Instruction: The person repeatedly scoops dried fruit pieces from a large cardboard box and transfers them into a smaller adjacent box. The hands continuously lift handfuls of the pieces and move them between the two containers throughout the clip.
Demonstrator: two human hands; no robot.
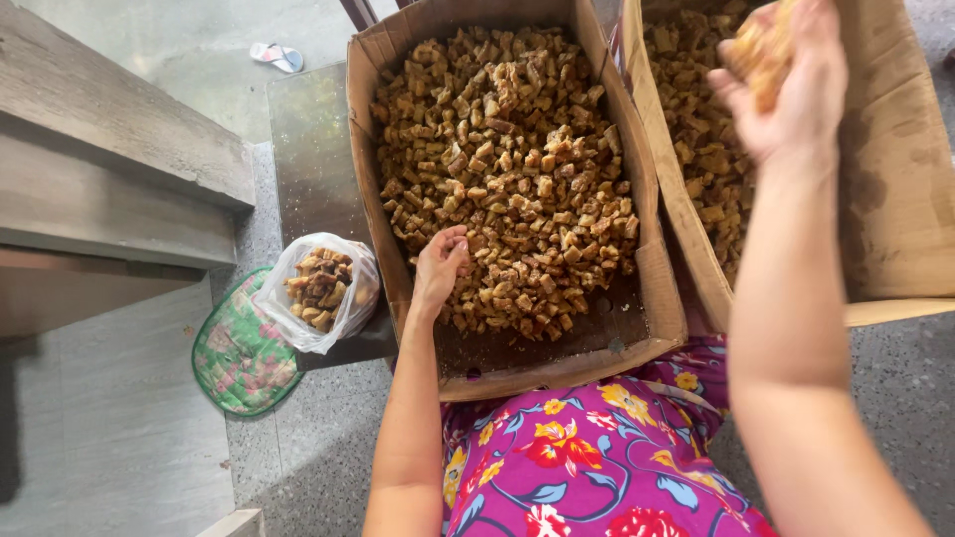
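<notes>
Head camera looks steeply down, close over two cardboard boxes [517,358].

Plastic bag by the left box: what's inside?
The bag holds brown fried chunks like those in the box. Its open top shows only the upper pieces; the bottom is hidden.

— What is carried by the low dark bench [313,149]?
— The left cardboard box [398,288] and a clear plastic bag [323,288] are set there; a green patterned mat [239,358] is laid on the speckled floor [129,438].
</notes>
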